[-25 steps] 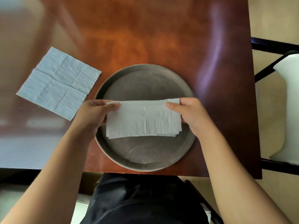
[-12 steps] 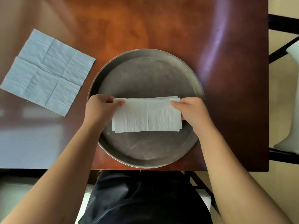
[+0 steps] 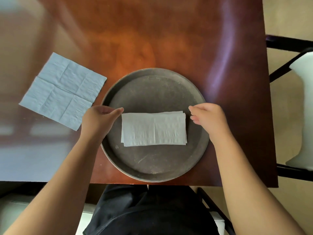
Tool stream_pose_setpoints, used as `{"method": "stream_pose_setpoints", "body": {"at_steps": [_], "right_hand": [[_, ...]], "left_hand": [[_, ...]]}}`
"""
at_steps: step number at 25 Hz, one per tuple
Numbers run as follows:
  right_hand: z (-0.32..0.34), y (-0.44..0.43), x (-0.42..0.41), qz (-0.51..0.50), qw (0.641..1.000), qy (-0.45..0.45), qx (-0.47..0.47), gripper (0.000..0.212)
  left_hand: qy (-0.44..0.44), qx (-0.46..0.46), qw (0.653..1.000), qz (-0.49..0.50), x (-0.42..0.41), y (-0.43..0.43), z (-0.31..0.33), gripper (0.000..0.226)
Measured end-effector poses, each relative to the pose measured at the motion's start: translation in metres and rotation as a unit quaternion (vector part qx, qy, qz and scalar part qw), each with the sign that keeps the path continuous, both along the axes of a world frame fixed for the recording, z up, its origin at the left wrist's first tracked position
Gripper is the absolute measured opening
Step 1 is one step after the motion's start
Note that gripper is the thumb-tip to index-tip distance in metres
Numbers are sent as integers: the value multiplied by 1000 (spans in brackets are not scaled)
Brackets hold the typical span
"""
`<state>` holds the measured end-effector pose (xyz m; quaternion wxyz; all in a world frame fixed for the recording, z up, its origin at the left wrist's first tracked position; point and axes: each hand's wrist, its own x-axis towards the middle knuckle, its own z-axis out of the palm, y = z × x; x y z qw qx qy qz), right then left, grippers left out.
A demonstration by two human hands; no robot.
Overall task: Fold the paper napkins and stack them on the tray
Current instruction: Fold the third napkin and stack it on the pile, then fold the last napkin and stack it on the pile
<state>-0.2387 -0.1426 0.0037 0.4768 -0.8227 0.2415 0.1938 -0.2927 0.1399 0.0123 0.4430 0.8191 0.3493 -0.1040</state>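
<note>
A stack of folded pale-blue paper napkins lies flat in the middle of the round dark metal tray. My left hand hovers at the stack's left end, fingers apart, holding nothing. At the right end, my right hand is likewise apart from the stack and empty. An unfolded napkin with crease lines lies flat on the table to the left of the tray.
The tray sits near the front edge of a glossy reddish-brown wooden table. A dark-framed chair with a white object on it stands just beyond the table's right edge. My dark-clothed lap is below the table edge.
Both hands have let go of the folded napkin, which now rests on the stack in the tray. The hands have drawn slightly outward from its ends.
</note>
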Motion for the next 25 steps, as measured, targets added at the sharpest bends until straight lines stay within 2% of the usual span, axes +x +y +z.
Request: {"method": "stream_pose_setpoints", "body": {"at_steps": [5, 9, 12, 17, 25], "right_hand": [[39, 13, 10, 20, 996, -53, 69, 11], [71, 30, 12, 33, 987, -89, 130, 13], [92, 42, 9, 57, 978, -112, 165, 13], [106, 57, -2, 102, 973, -118, 169, 12], [94, 104, -7, 140, 975, -73, 156, 10]], "left_hand": [[-38, -102, 989, 104, -3, 5, 44, 21], [-83, -242, 953, 160, -13, 4, 79, 23], [-121, -294, 932, 171, -19, 4, 100, 18], [-165, -286, 930, 161, -32, 4, 116, 15], [-134, -255, 931, 222, -56, 34, 93, 14]]}}
